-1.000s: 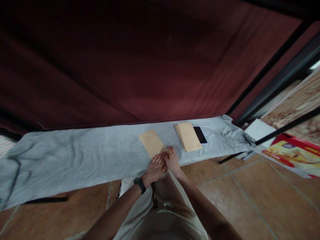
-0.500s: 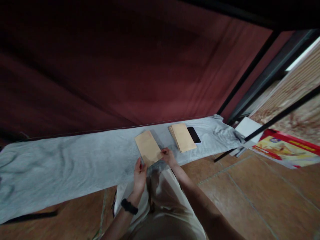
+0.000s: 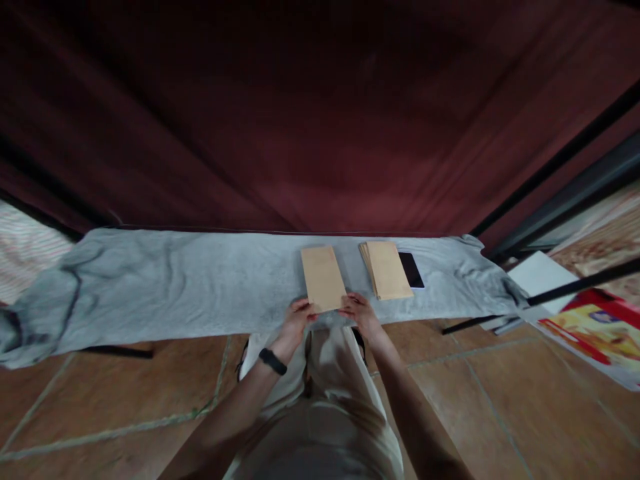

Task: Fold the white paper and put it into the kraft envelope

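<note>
A grey-clothed tabletop (image 3: 175,293) stands before a dark red curtain. An envelope (image 3: 323,287) lies at its near edge; the left hand (image 3: 296,316) and right hand (image 3: 361,312) pinch its near corners with their fingers. Keep both grips level and the envelope flat, clear of the stack (image 3: 387,269) beside it.

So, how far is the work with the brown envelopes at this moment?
One single envelope lies flat on the grey cloth. The left hand and right hand grip its near corners, so it is the one in hand. The stack of envelopes beside the black phone lies untouched, apparently still to do.
</note>
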The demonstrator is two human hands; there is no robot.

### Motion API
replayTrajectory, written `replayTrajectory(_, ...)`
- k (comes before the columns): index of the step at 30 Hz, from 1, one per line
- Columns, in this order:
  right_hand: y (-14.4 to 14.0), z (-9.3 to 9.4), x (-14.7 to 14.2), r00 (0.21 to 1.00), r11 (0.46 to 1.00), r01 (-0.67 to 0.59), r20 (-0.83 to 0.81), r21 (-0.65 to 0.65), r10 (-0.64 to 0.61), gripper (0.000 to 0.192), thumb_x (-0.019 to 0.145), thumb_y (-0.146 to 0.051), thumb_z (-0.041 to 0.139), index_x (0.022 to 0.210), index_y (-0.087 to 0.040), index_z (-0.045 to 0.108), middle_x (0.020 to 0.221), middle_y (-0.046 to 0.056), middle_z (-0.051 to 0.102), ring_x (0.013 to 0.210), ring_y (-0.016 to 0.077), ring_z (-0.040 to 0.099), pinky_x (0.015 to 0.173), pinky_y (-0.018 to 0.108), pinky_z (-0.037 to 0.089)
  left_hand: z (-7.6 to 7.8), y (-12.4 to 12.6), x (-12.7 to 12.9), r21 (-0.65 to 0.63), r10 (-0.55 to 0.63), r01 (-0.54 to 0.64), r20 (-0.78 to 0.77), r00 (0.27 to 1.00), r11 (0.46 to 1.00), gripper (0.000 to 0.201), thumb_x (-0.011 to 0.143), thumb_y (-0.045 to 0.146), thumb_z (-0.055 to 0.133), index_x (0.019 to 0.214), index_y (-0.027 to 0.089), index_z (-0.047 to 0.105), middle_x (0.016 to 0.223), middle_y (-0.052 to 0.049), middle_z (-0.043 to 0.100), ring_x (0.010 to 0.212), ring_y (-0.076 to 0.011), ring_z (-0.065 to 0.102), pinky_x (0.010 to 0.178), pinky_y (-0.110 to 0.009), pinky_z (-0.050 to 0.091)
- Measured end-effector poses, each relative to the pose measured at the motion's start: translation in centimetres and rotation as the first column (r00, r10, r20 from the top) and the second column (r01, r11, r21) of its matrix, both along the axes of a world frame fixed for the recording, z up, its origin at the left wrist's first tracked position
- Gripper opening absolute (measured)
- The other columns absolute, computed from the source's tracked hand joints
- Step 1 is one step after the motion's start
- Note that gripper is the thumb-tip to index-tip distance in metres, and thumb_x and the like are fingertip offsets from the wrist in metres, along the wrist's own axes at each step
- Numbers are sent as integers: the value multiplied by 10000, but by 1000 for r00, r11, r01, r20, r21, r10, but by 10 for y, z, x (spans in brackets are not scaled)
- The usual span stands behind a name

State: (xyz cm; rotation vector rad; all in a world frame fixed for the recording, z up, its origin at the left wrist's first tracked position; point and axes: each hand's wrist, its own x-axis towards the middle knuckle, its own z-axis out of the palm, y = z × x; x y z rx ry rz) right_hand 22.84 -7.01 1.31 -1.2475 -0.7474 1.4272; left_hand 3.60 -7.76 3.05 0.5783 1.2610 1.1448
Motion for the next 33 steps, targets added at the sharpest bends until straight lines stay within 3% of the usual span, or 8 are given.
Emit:
replayTrajectory(6, -2, 0, -1, 1000, 998, -22, -3, -67, 22, 520, 499, -512, 866, 842, -215, 612, 685, -18, 647, 623, 168, 641, 630, 317, 575, -3, 6, 2, 15, 24, -24, -21, 999, 1000, 298, 615, 237, 800, 878, 152, 688, 845, -59, 713, 712, -169, 637, 662, -306, 523)
replayTrajectory(10, -2, 3, -4, 999, 999, 45, 8, -20, -45, 478, 542, -518, 840, 830, -213, 611, 663, -29, 630, 606, 153, 613, 602, 302, 560, -1, 6, 3, 54, -2, 4, -33, 999, 999, 373, 578, 290, 817, 896, 161, 671, 832, -47, 717, 727, -173, 650, 678, -303, 532)
replayTrajectory(13, 5, 10, 6, 990, 991, 131, 40, 28, -132, 437, 566, -514, 813, 814, -214, 614, 613, -46, 592, 559, 135, 560, 554, 280, 526, 7, 16, 11, 77, -83, 91, -97, 992, 993, 398, 559, 309, 816, 902, 162, 678, 757, -24, 709, 657, -145, 626, 630, -262, 506)
replayTrajectory(16, 17, 19, 31, 963, 965, 247, 91, 84, -254, 401, 592, -511, 772, 820, -215, 627, 616, -46, 593, 530, 120, 519, 513, 252, 475, 19, 34, 35, 122, -159, 179, -161, 974, 976, 394, 555, 305, 802, 900, 156, 683, 679, -2, 683, 602, -122, 590, 571, -224, 458)
replayTrajectory(22, 30, 26, 102, 850, 892, 404, 278, 201, -447, 358, 648, -542, 674, 759, -208, 610, 556, -49, 537, 481, 111, 447, 459, 239, 378, 39, 67, 115, 173, -288, 317, -173, 942, 933, 352, 530, 288, 791, 829, 157, 661, 609, 13, 645, 518, -101, 534, 497, -210, 385)
replayTrajectory(27, 28, 17, 147, 759, 846, 481, 374, 229, -533, 311, 688, -513, 630, 786, -218, 620, 562, -58, 528, 497, 120, 450, 475, 232, 366, 30, 80, 164, 170, -335, 367, -191, 923, 915, 298, 533, 231, 785, 790, 157, 652, 595, 15, 628, 503, -98, 529, 501, -221, 382)
replayTrajectory(33, 24, 3, 167, 662, 834, 486, 512, 262, -547, 217, 720, -394, 608, 828, -221, 681, 722, -9, 621, 682, 173, 560, 682, 287, 485, 12, 84, 183, 119, -342, 375, -230, 911, 919, 287, 526, 204, 807, 752, 162, 635, 537, 32, 585, 472, -105, 522, 485, -226, 368)
